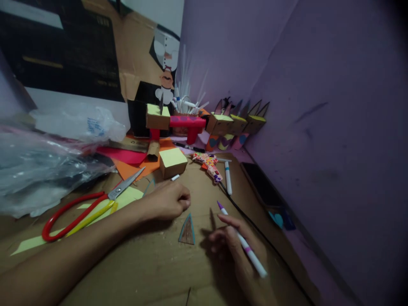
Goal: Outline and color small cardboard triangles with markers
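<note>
My right hand [237,250] holds a white marker [244,244] with a purple tip that points up and away from me. A small brown cardboard triangle [187,230] with a teal edge lies flat on the cardboard work surface [153,267], just left of that hand. My left hand [168,200] rests curled in a loose fist on the surface a little above the triangle, with nothing visible in it. Red-handled scissors [86,208] lie to its left on yellow paper.
A cardboard cube with a yellow top [172,162], a decorated glue gun [208,165] with its black cord, a white pen [228,177] and a dark phone [259,183] lie beyond. Cardboard models stand along the purple wall [318,106]. Plastic bags [47,153] fill the left.
</note>
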A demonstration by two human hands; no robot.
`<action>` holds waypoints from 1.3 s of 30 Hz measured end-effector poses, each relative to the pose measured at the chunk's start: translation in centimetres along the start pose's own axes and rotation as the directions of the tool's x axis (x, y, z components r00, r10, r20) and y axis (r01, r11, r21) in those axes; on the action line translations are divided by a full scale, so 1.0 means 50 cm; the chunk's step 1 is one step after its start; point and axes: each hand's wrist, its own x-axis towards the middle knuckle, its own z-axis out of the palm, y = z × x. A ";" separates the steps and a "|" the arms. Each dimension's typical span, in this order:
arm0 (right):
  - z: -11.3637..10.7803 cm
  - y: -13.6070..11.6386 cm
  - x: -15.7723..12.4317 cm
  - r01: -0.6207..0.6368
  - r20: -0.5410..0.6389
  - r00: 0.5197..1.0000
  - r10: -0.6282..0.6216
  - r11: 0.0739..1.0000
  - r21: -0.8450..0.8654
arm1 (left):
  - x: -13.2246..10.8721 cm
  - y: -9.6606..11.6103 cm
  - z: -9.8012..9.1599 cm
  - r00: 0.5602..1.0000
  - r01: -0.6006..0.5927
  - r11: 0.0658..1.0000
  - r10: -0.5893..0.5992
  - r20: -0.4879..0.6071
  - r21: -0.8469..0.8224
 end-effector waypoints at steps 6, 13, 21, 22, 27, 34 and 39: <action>0.005 0.007 0.015 0.232 0.115 0.970 -0.214 0.956 -0.180 | -0.042 0.013 -0.003 0.995 0.077 0.995 -0.080 -0.050 -0.061; 0.005 0.013 0.024 0.365 0.219 0.924 -0.315 0.895 -0.256 | -0.131 0.084 0.058 0.937 0.289 0.956 -0.272 -0.221 0.049; 0.013 0.014 0.022 0.361 0.220 0.925 -0.309 0.897 -0.255 | -0.131 0.106 0.079 0.910 0.344 0.936 -0.313 -0.272 0.070; 0.014 0.014 0.025 0.348 0.218 0.930 -0.296 0.900 -0.263 | -0.132 0.107 0.081 0.906 0.341 0.938 -0.310 -0.286 0.064; 0.026 0.004 0.050 0.294 0.235 0.944 -0.230 0.911 -0.289 | -0.140 0.111 0.094 0.894 0.328 0.944 -0.298 -0.334 0.037; 0.050 0.003 0.070 0.139 0.270 0.960 -0.070 0.959 -0.246 | -0.133 0.104 0.109 0.861 0.349 0.937 -0.333 -0.385 -0.030; 0.059 0.001 0.050 0.135 0.231 0.968 -0.101 0.981 -0.140 | -0.135 0.106 0.114 0.841 0.360 0.927 -0.372 -0.392 -0.106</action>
